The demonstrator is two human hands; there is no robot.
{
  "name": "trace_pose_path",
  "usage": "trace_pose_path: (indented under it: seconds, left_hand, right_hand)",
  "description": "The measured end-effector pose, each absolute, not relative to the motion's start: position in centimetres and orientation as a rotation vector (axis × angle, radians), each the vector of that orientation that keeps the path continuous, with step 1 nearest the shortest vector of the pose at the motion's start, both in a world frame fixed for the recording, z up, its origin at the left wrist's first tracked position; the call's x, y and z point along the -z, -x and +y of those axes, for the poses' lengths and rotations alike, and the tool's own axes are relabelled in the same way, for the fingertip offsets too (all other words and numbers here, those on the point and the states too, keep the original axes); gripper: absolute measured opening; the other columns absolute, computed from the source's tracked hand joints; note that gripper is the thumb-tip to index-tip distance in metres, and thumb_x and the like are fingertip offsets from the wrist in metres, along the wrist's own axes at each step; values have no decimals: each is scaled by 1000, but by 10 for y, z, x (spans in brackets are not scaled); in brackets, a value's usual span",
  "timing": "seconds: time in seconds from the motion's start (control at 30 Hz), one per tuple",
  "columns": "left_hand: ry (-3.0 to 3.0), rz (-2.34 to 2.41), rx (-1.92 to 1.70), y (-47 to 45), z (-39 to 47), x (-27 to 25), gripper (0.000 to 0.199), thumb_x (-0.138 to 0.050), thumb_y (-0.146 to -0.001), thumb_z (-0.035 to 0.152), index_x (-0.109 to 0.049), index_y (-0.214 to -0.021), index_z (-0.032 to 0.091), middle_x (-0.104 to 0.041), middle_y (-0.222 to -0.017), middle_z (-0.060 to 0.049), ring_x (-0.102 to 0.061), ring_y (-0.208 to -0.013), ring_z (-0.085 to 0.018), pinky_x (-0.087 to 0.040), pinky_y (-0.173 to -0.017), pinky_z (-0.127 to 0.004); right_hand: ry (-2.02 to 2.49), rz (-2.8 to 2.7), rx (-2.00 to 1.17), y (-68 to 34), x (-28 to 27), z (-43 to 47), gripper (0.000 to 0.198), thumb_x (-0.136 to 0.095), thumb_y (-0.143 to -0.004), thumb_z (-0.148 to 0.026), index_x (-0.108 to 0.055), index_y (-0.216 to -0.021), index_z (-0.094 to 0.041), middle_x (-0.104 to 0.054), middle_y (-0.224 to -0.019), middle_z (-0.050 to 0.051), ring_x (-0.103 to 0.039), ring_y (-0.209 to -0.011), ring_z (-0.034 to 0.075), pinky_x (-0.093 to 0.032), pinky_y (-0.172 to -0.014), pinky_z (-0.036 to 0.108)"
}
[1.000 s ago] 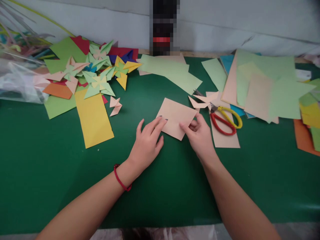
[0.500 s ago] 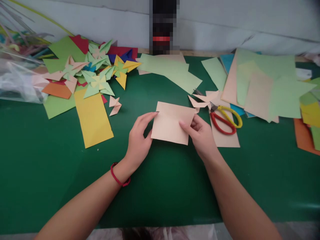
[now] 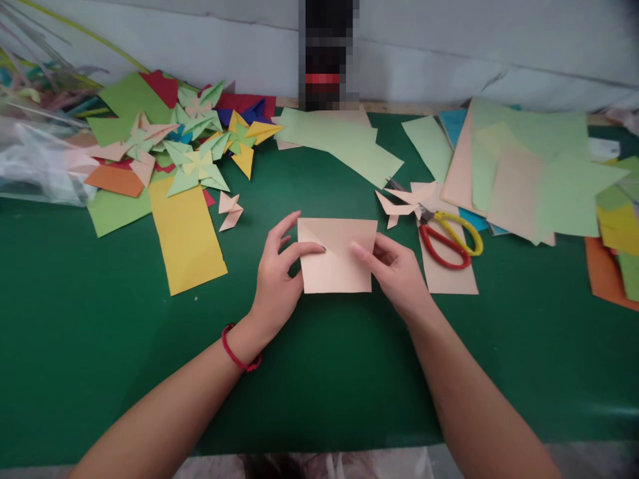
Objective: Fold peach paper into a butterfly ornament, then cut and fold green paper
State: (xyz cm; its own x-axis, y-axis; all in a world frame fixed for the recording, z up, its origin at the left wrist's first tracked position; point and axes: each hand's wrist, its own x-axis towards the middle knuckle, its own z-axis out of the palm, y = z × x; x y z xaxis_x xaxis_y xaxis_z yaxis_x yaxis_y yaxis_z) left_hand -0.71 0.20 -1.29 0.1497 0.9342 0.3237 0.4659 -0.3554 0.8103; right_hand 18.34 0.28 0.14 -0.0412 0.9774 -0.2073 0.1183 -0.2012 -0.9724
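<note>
A pale peach sheet of paper point(image 3: 337, 263) is held between my two hands above the green table. My left hand point(image 3: 279, 266) has a finger laid over its left side, with the thumb hidden behind the edge. On the right side, my right hand point(image 3: 394, 266) pinches the sheet, thumb on top and the other fingers beneath. To the left of the hands lies a small folded peach paper piece point(image 3: 230, 211). Scissors point(image 3: 449, 236) with red and yellow handles rest at the right, by more folded peach pieces point(image 3: 404, 199).
At the back left, folded paper stars point(image 3: 197, 163) lie on coloured sheets, with a yellow paper rectangle point(image 3: 188, 239) in front. Large pale green sheets point(image 3: 569, 173) are stacked at the right. A clear plastic bag point(image 3: 44, 163) sits at the far left on the green table point(image 3: 319, 379).
The peach sheet has turned straighter and shifted slightly left. A left-hand finger has moved from its upper left edge onto its face.
</note>
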Motion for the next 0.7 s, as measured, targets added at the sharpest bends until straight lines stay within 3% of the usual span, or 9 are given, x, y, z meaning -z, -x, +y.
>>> trace_pose_path:
  seconds: [0.17,0.37,0.7]
  left_hand:
    - [-2068,1375,-1107,7,2,13,12,-61,-81,15,-62,-90,23,-37,-142,-4,-35,-131,-26,-36,-105,-48]
    - [-2277,1319,-988,7,2,16,13,-58,-81,10,-58,-86,22,-45,-136,-8,-33,-134,-26,-27,-108,-55]
    - [-2211,1386,-999,7,2,15,28,-54,-82,4,-60,-99,25,-56,-123,-5,-50,-119,-20,-26,-109,-51]
  right_hand:
    - [1403,-1259,-1340,-183,-2,3,30,-64,-78,-39,-65,-104,-24,-69,-103,5,-66,-88,20,-56,-70,33]
    - [1496,-1327,-1221,-183,0,2,24,-62,-79,-41,-67,-93,-22,-70,-82,2,-64,-72,17,-49,-55,26]
    - [1509,-1331,-1197,-182,-1,2,21,-63,-78,-41,-69,-89,-23,-70,-83,2,-64,-73,17,-49,-58,27]
